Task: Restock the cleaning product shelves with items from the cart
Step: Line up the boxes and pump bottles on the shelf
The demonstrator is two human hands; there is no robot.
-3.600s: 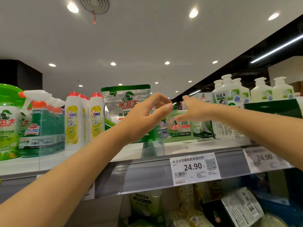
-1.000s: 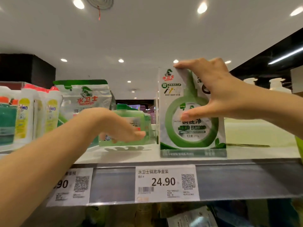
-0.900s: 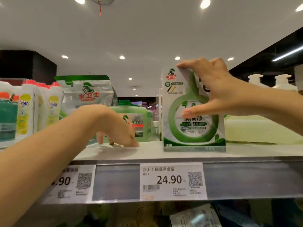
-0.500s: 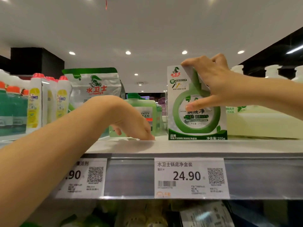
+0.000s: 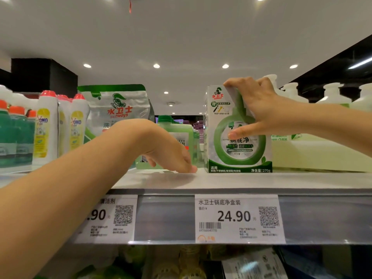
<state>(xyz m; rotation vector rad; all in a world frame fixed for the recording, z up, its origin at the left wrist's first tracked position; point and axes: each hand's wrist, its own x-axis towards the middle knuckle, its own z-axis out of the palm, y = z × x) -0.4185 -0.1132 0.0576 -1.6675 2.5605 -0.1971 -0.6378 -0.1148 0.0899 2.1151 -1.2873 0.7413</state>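
Observation:
A white and green box of pot-bottom cleaner (image 5: 225, 158) stands upright at the front of the top shelf (image 5: 261, 181). My right hand (image 5: 259, 111) grips its upper right corner, fingers over the top and thumb on the front face. My left hand (image 5: 167, 150) hangs with fingers pointing down, the fingertips touching the shelf surface just left of the box. Behind that hand stands a green bottle (image 5: 181, 137), partly hidden.
A silver and green pouch (image 5: 118, 105) and several red-capped white bottles (image 5: 48, 125) stand to the left. Pale pump bottles (image 5: 330, 95) and a light green box (image 5: 314, 154) fill the right. Price tags (image 5: 237, 218) line the shelf edge. More goods lie on the shelf below.
The box has been set down and stays upright under my right hand. My left hand dropped from in front of the green bottle to the shelf surface. My view has tilted slightly.

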